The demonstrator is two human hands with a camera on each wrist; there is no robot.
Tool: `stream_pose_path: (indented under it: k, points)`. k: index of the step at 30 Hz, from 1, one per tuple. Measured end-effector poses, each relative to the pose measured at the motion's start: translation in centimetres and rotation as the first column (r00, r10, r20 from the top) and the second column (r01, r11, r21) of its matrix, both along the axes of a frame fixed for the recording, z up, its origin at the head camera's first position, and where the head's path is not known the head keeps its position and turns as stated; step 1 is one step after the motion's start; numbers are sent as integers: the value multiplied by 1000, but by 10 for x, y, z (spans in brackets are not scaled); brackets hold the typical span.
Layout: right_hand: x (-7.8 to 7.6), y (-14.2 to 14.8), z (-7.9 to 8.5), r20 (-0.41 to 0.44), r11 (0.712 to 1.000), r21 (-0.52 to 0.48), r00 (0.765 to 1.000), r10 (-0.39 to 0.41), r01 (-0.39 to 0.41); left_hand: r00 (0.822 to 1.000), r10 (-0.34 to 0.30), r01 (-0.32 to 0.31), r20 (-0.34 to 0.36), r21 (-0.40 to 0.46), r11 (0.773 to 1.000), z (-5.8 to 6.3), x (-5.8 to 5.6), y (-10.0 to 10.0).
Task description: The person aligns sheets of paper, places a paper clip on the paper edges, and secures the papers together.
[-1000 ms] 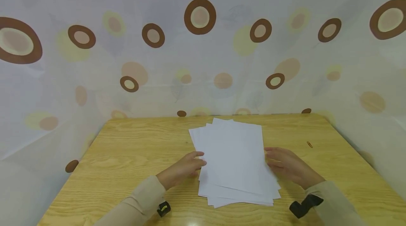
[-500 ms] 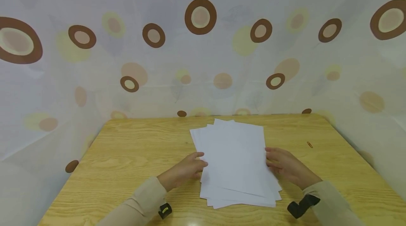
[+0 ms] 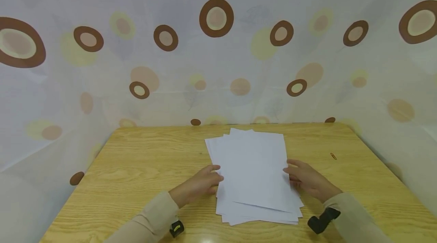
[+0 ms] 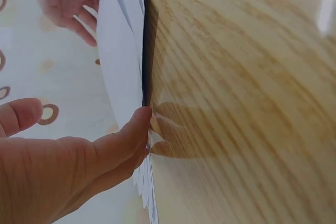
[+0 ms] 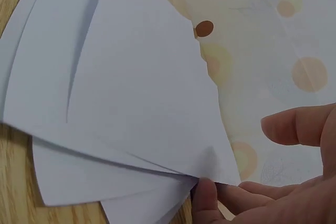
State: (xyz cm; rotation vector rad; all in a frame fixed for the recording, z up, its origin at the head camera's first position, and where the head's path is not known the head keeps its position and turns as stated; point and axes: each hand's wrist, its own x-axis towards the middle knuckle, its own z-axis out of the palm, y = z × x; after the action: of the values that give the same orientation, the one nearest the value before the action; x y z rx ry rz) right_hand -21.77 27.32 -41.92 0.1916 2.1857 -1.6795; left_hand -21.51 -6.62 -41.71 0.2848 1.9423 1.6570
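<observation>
A loose stack of white paper sheets (image 3: 254, 171) lies on the wooden table, its sheets fanned at uneven angles. On the stack's left side is my left hand (image 3: 198, 184), fingers extended and their tips against the paper edges. The left wrist view shows its thumb (image 4: 23, 115) held away from the sheets. My right hand (image 3: 310, 181) touches the opposite edge. Up close in the right wrist view, its fingertips (image 5: 206, 199) meet the edge of the sheets (image 5: 142, 87), while one digit stands apart above. Some right fingertips are hidden behind the paper.
An orange paper clip (image 3: 333, 156) lies on the table (image 3: 146, 159) to the right of the stack. A patterned curtain (image 3: 218, 65) with brown rings hangs behind and on both sides of the table. A black strap (image 3: 322, 220) hangs by the right wrist.
The top sheets have shifted slightly rightward. My right fingers have moved a little inward over the right paper edge. My left hand stays almost in place.
</observation>
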Motion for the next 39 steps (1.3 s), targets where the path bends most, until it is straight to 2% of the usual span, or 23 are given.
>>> stream_pose_path:
  k: [6,15,25,34,39]
  points:
    - [0,-5,-1,16,1000,-11,1000,-21,21,1000,-11,11,1,-4,1000,-1,1,0]
    - [2,-13,6,-12,1000,-2,1000,1,-1,1000,16,-17,-16,-21,1000,-2,1,2]
    - [-1,-18,-1,-16,999,15,999,-28,28,1000,20,-21,-24,-23,1000,-4,3,4]
    - [0,-17,-2,-39,999,43,999,32,-30,999,13,-14,-30,-32,999,0,5,4]
    - [3,-14,-4,-20,999,24,999,41,-40,1000,13,-14,-27,-30,999,1,6,4]
